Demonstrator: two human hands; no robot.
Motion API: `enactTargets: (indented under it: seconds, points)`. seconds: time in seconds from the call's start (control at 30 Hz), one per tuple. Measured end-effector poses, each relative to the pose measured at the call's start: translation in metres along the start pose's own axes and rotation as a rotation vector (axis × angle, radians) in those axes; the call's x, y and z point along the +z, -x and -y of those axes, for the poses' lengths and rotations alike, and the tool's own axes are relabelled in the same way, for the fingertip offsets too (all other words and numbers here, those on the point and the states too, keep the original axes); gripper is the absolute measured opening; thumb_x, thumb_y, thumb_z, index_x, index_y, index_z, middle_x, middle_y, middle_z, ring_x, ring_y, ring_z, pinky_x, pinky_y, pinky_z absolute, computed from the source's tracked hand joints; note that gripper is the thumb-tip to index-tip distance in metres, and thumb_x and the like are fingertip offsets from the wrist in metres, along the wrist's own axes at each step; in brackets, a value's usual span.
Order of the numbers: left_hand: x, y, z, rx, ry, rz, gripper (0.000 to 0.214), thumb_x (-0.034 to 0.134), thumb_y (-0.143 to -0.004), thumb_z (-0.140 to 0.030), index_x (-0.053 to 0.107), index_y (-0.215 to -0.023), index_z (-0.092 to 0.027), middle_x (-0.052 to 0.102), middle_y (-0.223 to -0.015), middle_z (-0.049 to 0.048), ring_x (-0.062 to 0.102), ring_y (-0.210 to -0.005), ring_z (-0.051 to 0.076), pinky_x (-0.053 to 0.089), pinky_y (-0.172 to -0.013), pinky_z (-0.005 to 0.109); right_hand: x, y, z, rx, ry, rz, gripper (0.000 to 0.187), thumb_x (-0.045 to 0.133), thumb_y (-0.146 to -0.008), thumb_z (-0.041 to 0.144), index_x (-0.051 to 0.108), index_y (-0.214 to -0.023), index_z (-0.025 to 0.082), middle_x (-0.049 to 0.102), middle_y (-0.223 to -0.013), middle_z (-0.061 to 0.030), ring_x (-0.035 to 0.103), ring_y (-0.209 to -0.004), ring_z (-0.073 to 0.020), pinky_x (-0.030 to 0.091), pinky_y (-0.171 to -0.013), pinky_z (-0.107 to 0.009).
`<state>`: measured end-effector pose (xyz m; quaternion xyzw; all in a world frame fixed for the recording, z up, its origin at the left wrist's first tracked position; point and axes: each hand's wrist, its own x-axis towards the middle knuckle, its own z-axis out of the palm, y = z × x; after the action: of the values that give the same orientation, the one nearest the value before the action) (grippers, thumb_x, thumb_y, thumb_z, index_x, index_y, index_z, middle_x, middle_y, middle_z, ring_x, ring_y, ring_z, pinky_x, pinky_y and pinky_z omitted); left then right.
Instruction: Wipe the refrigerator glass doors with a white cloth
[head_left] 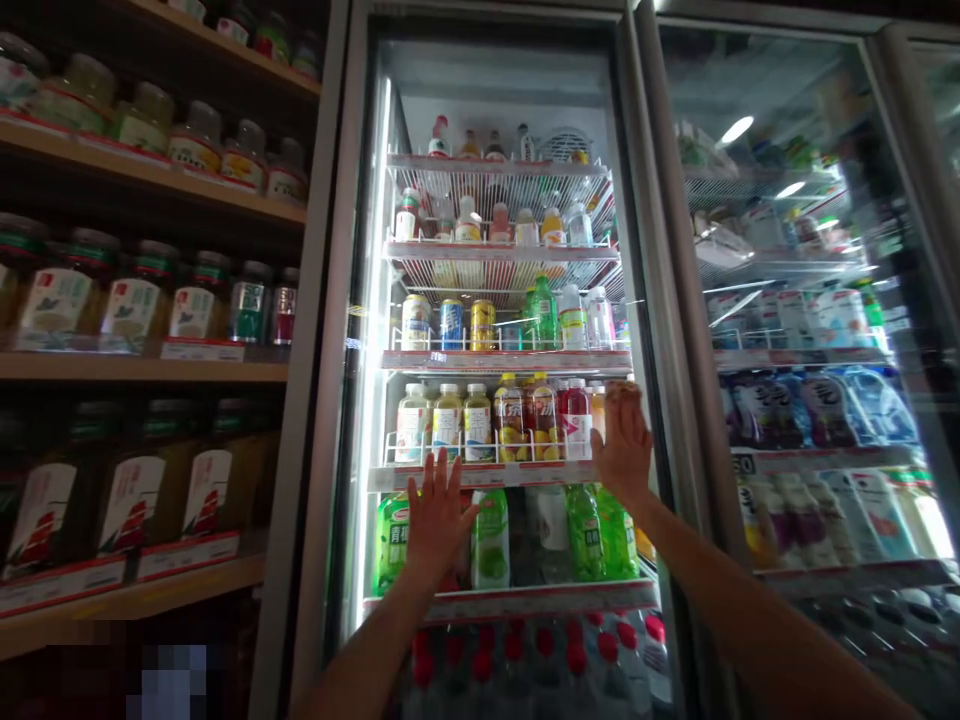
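My left hand (437, 515) is raised with its fingers spread, in front of the lower middle of a lit drinks fridge (487, 360). Behind it stand pale-labelled tea bottles (448, 420) and large green drink bottles (491, 540). My right hand (624, 445) is held up at the fridge's right side, palm forward and thumb apart, with nothing seen in it. Nearest to that hand are a dark red drink bottle (576, 415) and brown bottles with yellow labels (525, 415). Faint reflections show on the glass door; I cannot tell whether either palm touches it.
Wooden shelves (142, 370) with jars and bottles rise on the left. Another glass-fronted fridge (810, 350) stands on the right, beyond a metal frame (667, 250). Red-capped bottles (525, 650) line the fridge bottom. Cans (450, 322) stand on a middle shelf.
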<state>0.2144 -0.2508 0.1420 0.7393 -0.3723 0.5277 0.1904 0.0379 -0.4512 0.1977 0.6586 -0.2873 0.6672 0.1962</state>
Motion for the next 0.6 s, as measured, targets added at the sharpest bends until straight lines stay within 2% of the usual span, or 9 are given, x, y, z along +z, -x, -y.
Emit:
enactTargets:
  seconds: [0.07, 0.2, 0.23, 0.27, 0.37, 0.4, 0.47, 0.57, 0.6]
  points:
    - [-0.001, 0.000, -0.001, -0.013, -0.007, 0.002, 0.068, 0.050, -0.082, -0.050, 0.031, -0.138, -0.017, 0.021, -0.147, 0.0126, 0.016, -0.137, 0.031, 0.022, -0.106, 0.056, 0.000, 0.001, 0.004, 0.042, -0.022, -0.026, 0.068, 0.035, -0.089, 0.036, 0.004, -0.146, 0.015, 0.019, -0.149, -0.0164, 0.019, -0.134, -0.0365, 0.030, -0.098, -0.057]
    - [-0.003, -0.001, -0.001, -0.026, 0.001, 0.022, 0.068, 0.051, -0.082, -0.050, 0.031, -0.138, -0.018, 0.021, -0.147, 0.0125, 0.016, -0.137, 0.030, 0.021, -0.107, 0.056, -0.005, 0.014, 0.011, -0.498, -0.088, 0.164, 0.070, 0.042, -0.085, 0.030, 0.009, -0.146, 0.018, 0.021, -0.149, -0.0094, 0.013, -0.137, -0.0312, 0.022, -0.106, -0.051]
    - [-0.004, -0.001, -0.001, -0.022, 0.008, 0.026, 0.068, 0.050, -0.082, -0.050, 0.031, -0.138, -0.018, 0.021, -0.147, 0.0125, 0.016, -0.137, 0.030, 0.021, -0.107, 0.056, -0.006, 0.014, 0.010, -0.548, -0.092, 0.193, 0.068, 0.041, -0.085, 0.028, 0.011, -0.146, 0.020, 0.023, -0.149, -0.0072, 0.014, -0.137, -0.0291, 0.021, -0.107, -0.050]
    - [-0.004, -0.001, -0.001, -0.020, 0.012, 0.027, 0.068, 0.050, -0.082, -0.051, 0.030, -0.138, -0.018, 0.021, -0.147, 0.0124, 0.015, -0.137, 0.030, 0.020, -0.107, 0.055, -0.006, 0.012, 0.009, -0.505, -0.089, 0.187, 0.066, 0.040, -0.086, 0.026, 0.012, -0.146, 0.022, 0.024, -0.149, -0.0063, 0.015, -0.137, -0.0279, 0.021, -0.107, -0.050]
    - [-0.004, 0.000, -0.002, -0.016, 0.017, 0.027, 0.067, 0.048, -0.083, -0.051, 0.031, -0.139, -0.018, 0.021, -0.147, 0.0122, 0.015, -0.138, 0.029, 0.019, -0.108, 0.055, -0.005, 0.007, 0.011, -0.092, -0.065, 0.053, 0.066, 0.039, -0.086, 0.027, 0.012, -0.146, 0.018, 0.021, -0.149, -0.0119, 0.017, -0.136, -0.0306, 0.025, -0.103, -0.054]
    - [-0.004, 0.000, -0.002, -0.016, 0.019, 0.028, 0.067, 0.048, -0.083, -0.051, 0.031, -0.138, -0.018, 0.021, -0.147, 0.0123, 0.015, -0.137, 0.030, 0.019, -0.108, 0.055, -0.005, 0.009, 0.015, -0.036, -0.067, 0.036, 0.068, 0.040, -0.086, 0.029, 0.011, -0.146, 0.016, 0.019, -0.149, -0.0137, 0.015, -0.136, -0.0322, 0.025, -0.103, -0.054]
    - [-0.006, 0.001, 0.000, -0.007, 0.030, 0.028, 0.065, 0.049, -0.083, -0.048, 0.033, -0.138, -0.018, 0.021, -0.147, 0.0118, 0.016, -0.137, 0.030, 0.020, -0.108, 0.055, -0.006, 0.022, 0.024, -0.217, -0.100, 0.108, 0.072, 0.045, -0.083, 0.029, 0.012, -0.146, 0.014, 0.017, -0.150, -0.0132, 0.012, -0.137, -0.0327, 0.023, -0.105, -0.053]
    - [-0.012, -0.003, 0.010, 0.010, 0.052, 0.000, 0.059, 0.050, -0.083, -0.042, 0.038, -0.135, -0.018, 0.025, -0.147, 0.0115, 0.017, -0.137, 0.029, 0.020, -0.109, 0.053, -0.009, 0.038, 0.031, -0.713, -0.163, 0.282, 0.072, 0.046, -0.081, 0.024, 0.016, -0.145, 0.020, 0.022, -0.149, -0.0056, 0.012, -0.138, -0.0275, 0.016, -0.109, -0.050]
    - [-0.014, -0.005, 0.015, -0.001, 0.054, -0.019, 0.058, 0.050, -0.083, -0.041, 0.038, -0.135, -0.018, 0.024, -0.147, 0.0119, 0.017, -0.137, 0.028, 0.020, -0.109, 0.052, -0.010, 0.039, 0.031, -0.736, -0.162, 0.295, 0.069, 0.045, -0.081, 0.023, 0.017, -0.145, 0.021, 0.024, -0.149, -0.0044, 0.013, -0.138, -0.0258, 0.016, -0.110, -0.049]
